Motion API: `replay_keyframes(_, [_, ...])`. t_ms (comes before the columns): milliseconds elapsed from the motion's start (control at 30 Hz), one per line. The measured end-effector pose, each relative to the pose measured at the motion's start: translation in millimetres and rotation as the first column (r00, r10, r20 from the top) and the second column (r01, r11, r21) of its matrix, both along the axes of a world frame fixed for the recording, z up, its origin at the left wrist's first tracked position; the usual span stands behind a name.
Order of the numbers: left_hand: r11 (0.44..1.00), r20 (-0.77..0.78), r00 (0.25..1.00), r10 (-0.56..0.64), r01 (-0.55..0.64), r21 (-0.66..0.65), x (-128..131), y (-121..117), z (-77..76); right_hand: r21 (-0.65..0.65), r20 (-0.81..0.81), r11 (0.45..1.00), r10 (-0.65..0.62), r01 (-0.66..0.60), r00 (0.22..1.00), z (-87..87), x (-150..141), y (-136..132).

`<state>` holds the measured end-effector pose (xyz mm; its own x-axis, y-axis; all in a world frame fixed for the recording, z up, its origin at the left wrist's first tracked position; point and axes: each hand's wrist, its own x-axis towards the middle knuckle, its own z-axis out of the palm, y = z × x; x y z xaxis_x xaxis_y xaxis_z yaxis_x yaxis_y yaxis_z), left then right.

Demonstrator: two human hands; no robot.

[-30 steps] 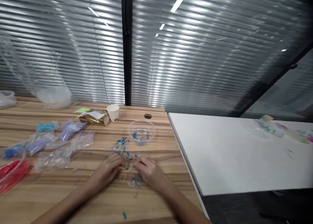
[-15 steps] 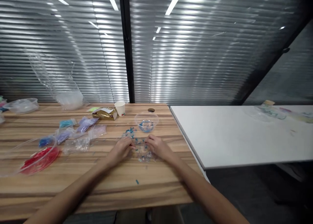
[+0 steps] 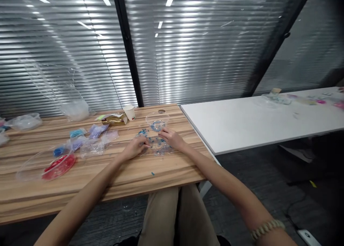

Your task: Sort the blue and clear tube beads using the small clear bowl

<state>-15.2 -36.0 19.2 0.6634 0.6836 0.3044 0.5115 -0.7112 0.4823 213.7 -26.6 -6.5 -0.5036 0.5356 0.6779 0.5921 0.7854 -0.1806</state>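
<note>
My left hand [image 3: 137, 146] rests low over the wooden table, fingers curled and pressed together beside small blue pieces [image 3: 142, 132]. Whatever its fingertips pinch is too small to make out. Across from it, my right hand [image 3: 172, 138] has its thumb and fingers drawn together just in front of a clear plastic bowl [image 3: 149, 120]; what they hold, if anything, cannot be seen. Blue pieces lie at the bowl's bottom. Between and below my hands is a crinkled clear plastic bag [image 3: 163, 151] with more blue pieces around it. One stray blue piece [image 3: 153, 173] lies nearer the table's front edge.
To the left are purple packets [image 3: 97, 130], clear bags, a large clear bowl [image 3: 25, 167] and a red pack [image 3: 59, 166]. Behind stand a gold box [image 3: 115, 119] and a paper cup [image 3: 129, 112]. A white table [image 3: 231, 120] adjoins at right.
My view has shifted, showing more of my legs and the floor. My right hand has moved closer to the bowl's near side; my left hand stays by the blue pieces.
</note>
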Motion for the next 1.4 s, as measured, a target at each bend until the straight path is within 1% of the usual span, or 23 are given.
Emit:
replay_keyframes(100, [1.000, 0.010, 1.000, -0.015, 0.015, -0.024, -2.0, 4.9, -3.3, 0.008, 0.004, 1.000, -0.010, 0.010, 1.000, 2.3, -2.3, -2.6])
replay_keyframes(200, [0.999, 0.016, 0.999, -0.028, 0.028, -0.019, -3.2, 8.1, -4.3, 0.034, 0.010, 0.999, -0.016, 0.016, 1.000, 4.1, -4.9, -5.1])
replay_keyframes(367, [0.999, -0.001, 0.999, -0.046, 0.046, 0.001, -1.9, 12.0, -5.7, 0.070, 0.030, 0.997, -0.025, 0.023, 0.999, -0.2, -6.6, -2.7])
replay_keyframes(567, [0.999, -0.008, 0.999, -0.052, 0.052, 0.010, 1.1, 9.4, -10.4, 0.062, 0.068, 0.998, -0.010, 0.005, 0.998, -3.3, -9.4, 3.0])
replay_keyframes(767, [0.998, -0.002, 0.998, -0.065, 0.065, 0.027, 2.3, 3.8, -10.4, 0.051, 0.082, 0.998, -0.040, 0.036, 0.996, -3.1, -10.8, 4.1])
replay_keyframes(900, [0.997, -0.002, 0.997, -0.077, 0.077, 0.026, 6.0, 5.4, -14.2, 0.036, 0.074, 0.998, -0.047, 0.045, 0.996, -5.4, -9.3, 4.3])
replay_keyframes(1000, [0.997, 0.004, 0.998, -0.068, 0.068, 0.026, 6.8, 8.4, -18.0, 0.025, 0.083, 1.000, -0.016, 0.014, 0.996, -8.8, -11.3, 4.6])
replay_keyframes(1167, [0.997, 0.001, 0.998, -0.061, 0.061, 0.041, 6.7, 10.1, -21.1, 0.013, 0.141, 0.995, 0.094, -0.096, 0.986, -14.3, -15.9, -3.3])
replay_keyframes(1400, [0.991, -0.044, 0.994, -0.102, 0.105, 0.083, 11.8, 4.2, -18.6, 0.000, 0.142, 0.991, 0.130, -0.132, 0.981, -8.8, -7.7, -16.9])
